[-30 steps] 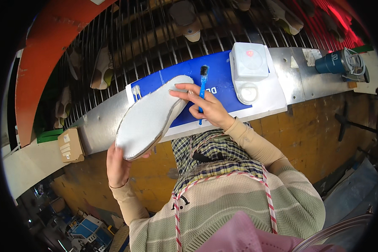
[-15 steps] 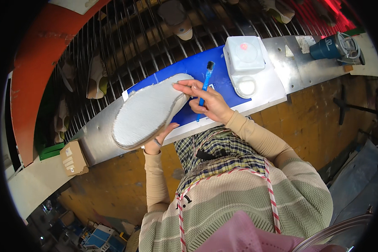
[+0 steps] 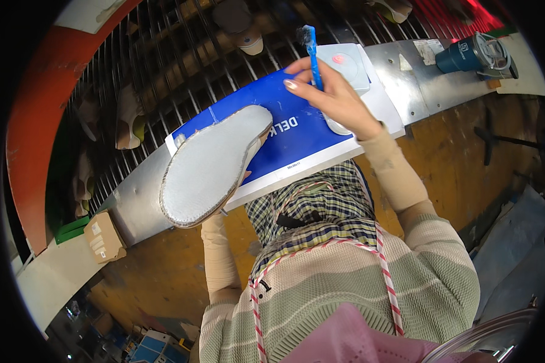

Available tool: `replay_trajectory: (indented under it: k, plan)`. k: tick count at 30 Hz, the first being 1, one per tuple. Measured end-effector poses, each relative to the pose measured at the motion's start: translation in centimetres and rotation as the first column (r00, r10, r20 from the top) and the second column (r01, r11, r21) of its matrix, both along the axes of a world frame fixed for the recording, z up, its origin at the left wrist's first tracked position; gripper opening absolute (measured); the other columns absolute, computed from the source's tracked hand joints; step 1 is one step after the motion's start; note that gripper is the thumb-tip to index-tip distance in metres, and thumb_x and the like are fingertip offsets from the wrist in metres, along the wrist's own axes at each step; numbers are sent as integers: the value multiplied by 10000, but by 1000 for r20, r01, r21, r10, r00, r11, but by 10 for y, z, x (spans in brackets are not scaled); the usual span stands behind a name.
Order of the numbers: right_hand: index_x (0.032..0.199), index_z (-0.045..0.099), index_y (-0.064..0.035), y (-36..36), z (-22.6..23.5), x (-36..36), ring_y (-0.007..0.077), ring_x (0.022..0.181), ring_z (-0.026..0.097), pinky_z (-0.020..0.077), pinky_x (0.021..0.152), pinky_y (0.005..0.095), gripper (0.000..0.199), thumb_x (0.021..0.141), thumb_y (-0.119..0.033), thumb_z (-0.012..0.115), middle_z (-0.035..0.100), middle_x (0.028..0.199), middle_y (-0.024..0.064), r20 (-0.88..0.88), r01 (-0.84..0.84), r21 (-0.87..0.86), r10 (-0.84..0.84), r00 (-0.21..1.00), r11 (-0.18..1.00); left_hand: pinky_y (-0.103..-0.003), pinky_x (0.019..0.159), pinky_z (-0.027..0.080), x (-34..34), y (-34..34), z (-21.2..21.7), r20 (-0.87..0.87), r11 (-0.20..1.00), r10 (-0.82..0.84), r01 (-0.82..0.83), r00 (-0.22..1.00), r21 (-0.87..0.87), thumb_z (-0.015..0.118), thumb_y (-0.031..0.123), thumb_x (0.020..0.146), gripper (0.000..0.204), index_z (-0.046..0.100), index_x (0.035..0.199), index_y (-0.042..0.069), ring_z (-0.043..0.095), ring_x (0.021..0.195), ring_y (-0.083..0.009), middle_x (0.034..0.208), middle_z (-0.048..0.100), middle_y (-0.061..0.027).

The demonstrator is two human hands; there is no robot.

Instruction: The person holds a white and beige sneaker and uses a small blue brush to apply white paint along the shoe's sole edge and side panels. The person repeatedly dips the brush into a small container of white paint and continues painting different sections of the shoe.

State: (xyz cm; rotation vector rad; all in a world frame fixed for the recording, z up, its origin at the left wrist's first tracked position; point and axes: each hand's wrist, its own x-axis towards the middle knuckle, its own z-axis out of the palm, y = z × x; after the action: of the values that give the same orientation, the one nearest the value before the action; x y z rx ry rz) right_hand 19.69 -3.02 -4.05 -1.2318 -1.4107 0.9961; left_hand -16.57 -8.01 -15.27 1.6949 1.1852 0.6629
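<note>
A shoe upper (image 3: 209, 163), its pale grey-white underside turned up and its edge stitched all round, is held over the left part of the bench. Beneath it my left hand (image 3: 246, 175) supports it; most of that hand is hidden, with just a bit of finger showing past the edge. My right hand (image 3: 340, 100) is closed on a blue-handled brush (image 3: 313, 57) with dark bristles pointing up and away. That hand is raised apart from the shoe, in front of a white plastic container (image 3: 358, 69). A small round white dish (image 3: 334, 126) is partly covered by my right wrist.
A blue printed cardboard sheet (image 3: 303, 130) lies on the metal bench edge (image 3: 399, 100). Beyond it runs a rack of dark metal rods (image 3: 181, 66) carrying several shoes (image 3: 130, 115). A teal tumbler (image 3: 463, 55) stands at right, a brown cardboard piece (image 3: 104, 237) at left.
My right hand with the brush has lifted off the shoe's toe and moved right and away, over the white container. The shoe has shifted slightly and covers more of my left hand.
</note>
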Motion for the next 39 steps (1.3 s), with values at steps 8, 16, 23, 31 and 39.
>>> replay_trajectory:
  k: [8, 16, 23, 31, 39]
  plan:
    - [1107, 694, 8, -97, 0, 79, 291, 728, 607, 478, 695, 380, 247, 921, -153, 673, 660, 854, 155, 659, 148, -28, -93, 746, 989, -412, 1082, 412, -24, 0, -10, -35, 952, 96, -102, 995, -290, 652, 187, 937, 480, 468, 1347, 20, 509, 1248, -278, 1344, 528, -172]
    - [945, 714, -5, -124, -35, 90, 330, 747, 637, 495, 689, 407, 143, 854, -114, 728, 660, 843, 147, 716, 357, 92, -310, 625, 930, -432, 1075, 419, -10, 12, 7, 726, 841, 508, -85, 463, -534, 713, 158, 858, 437, 614, 1188, -111, 591, 1199, -299, 1269, 636, -181]
    - [902, 720, -39, -105, -49, 76, 295, 765, 636, 501, 685, 402, 120, 801, -93, 757, 646, 923, 100, 812, 275, 223, -334, 478, 935, -799, 1023, 328, 14, 11, 60, 808, 978, 195, -43, 557, -207, 735, 227, 811, 774, 396, 1489, 71, 471, 1333, -401, 1486, 462, -142]
    - [845, 735, -34, -103, -61, 77, 297, 770, 629, 489, 681, 398, 110, 792, -128, 754, 642, 948, 121, 793, 300, 157, -301, 530, 941, -657, 1052, 418, 47, 9, 102, 435, 841, 116, -321, 893, 435, 704, 176, 860, 687, 406, 1467, 55, 504, 1308, -387, 1449, 486, -162]
    - [912, 761, 2, -113, -62, 109, 69, 580, 516, 380, 529, 218, 214, 909, -195, 678, 651, 709, 11, 0, 193, -600, -241, 971, 776, -538, 1103, 438, 75, 40, 149, 312, 587, -33, -234, 950, 775, 661, 113, 918, 569, 431, 1434, 47, 510, 1313, -376, 1425, 501, -177]
